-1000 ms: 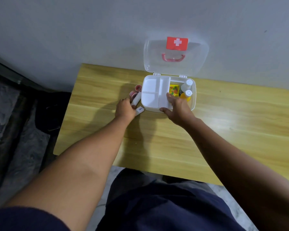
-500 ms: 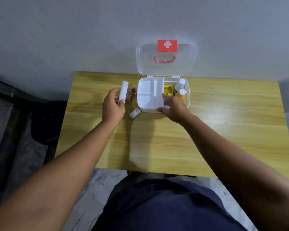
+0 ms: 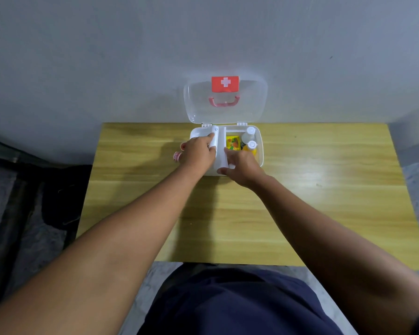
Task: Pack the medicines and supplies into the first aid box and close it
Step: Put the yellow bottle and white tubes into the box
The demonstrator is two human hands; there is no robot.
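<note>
Box: white plastic first aid box (image 3: pixel 259 151) with rounded corners, at the far edge of the yellow wood-grain table (image 3: pixel 324 189), its base divided by smooth white partitions.
Lid: clear plastic lid (image 3: pixel 198 102) stands upright behind the box on 2 hinges, with a red label bearing a white cross and a pink handle.
Contents: right part of the box holds a flat yellow printed packet (image 3: pixel 232 142) and 2 round-capped bottles (image 3: pixel 248 139), 1 whitish, 1 yellow.
Left hand: left hand (image 3: pixel 198 153) is over the left part of the box, fingers pinching a slim white tube (image 3: pixel 214 137) held lengthwise over the box.
Right hand: right hand (image 3: pixel 242 165) rests on the box's near edge, fingers loosely curled against the white partition.
Beside the box: 2 small pink rolls (image 3: pixel 178 155) lie just left of the box, partly hidden by the left hand.
Change: 0.5 s ago the white tube was held up left of the box; it is now over the box, and the small white piece near the box's front is hidden.
</note>
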